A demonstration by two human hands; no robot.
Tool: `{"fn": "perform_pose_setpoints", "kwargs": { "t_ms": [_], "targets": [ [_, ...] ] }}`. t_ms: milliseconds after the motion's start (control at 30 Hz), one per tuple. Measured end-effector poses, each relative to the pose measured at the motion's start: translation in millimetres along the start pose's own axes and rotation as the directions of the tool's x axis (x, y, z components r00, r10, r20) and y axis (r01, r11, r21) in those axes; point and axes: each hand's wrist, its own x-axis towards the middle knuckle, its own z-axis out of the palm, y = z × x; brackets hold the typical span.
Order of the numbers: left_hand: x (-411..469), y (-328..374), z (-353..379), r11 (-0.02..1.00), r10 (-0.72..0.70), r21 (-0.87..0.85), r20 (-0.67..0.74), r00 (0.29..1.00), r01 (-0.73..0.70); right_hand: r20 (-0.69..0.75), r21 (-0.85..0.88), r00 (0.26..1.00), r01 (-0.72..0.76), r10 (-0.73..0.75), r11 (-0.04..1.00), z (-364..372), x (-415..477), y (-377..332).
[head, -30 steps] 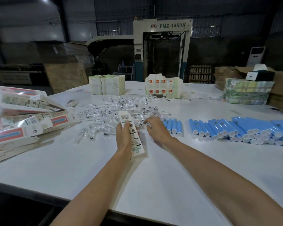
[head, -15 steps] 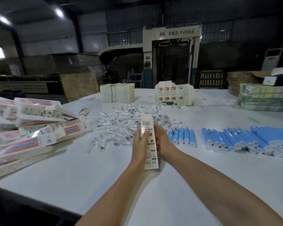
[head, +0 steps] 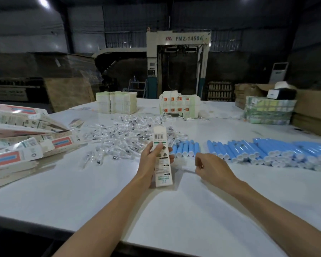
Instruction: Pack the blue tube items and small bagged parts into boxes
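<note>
Lots is left — many blue tubes (head: 258, 151) and small bagged parts (head: 122, 136) lie loose on the tabletop (head: 100, 197). The left hand (head: 148, 164) grips one long box (head: 163, 175) close by the tubes, long side pointing away from the person, barcode end up. The right hand (head: 211, 167) beside it is loosely curled — it looks empty

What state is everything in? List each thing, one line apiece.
Left hand: grips the narrow box.
Narrow box: held tilted, barcode end away from the person.
Right hand: fingers curled; whether it pinches anything is unclear.
Blue tubes: lying in rows on the table.
Small bagged parts: loose heap, unpacked.
Boxes at left: piled lying down.
</note>
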Motion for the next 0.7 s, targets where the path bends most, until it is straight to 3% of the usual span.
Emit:
{"fn": "perform_pose_setpoints", "kwargs": {
  "t_ms": [100,233,400,467,533,633,700],
  "targets": [
    [-3,-3,4,0.998,-0.051,-0.020,0.079,0.996,0.053,0.071,-0.073,0.997,0.023,-0.018,0.997,-3,-22,11],
    [-10,-6,9,0.998,-0.050,0.045,0.192,0.980,0.042,0.298,-0.198,0.953,0.010,0.050,0.980,-5,-24,8],
    [-16,-5,13,0.997,-0.039,0.069,0.252,0.967,0.022,0.197,-0.157,0.979,-0.014,0.046,0.988,-6,-19,-2],
    [-17,-4,13,0.997,-0.036,0.070,0.259,0.965,0.018,0.074,0.029,0.994,-0.082,0.080,0.996,-16,-12,-2],
    [-17,-3,12,0.997,-0.034,0.074,0.266,0.963,0.015,-0.115,0.307,0.977,-0.138,0.181,0.942,-36,-1,-8],
    [-17,0,12,0.995,-0.035,0.095,0.282,0.959,0.008,-0.229,0.756,0.932,-0.011,0.280,0.655,-68,17,-28],
    [-18,2,14,0.994,-0.034,0.110,0.291,0.956,0.002,-0.224,0.892,0.941,0.093,0.254,0.443,-82,26,-45]
  ]
}}
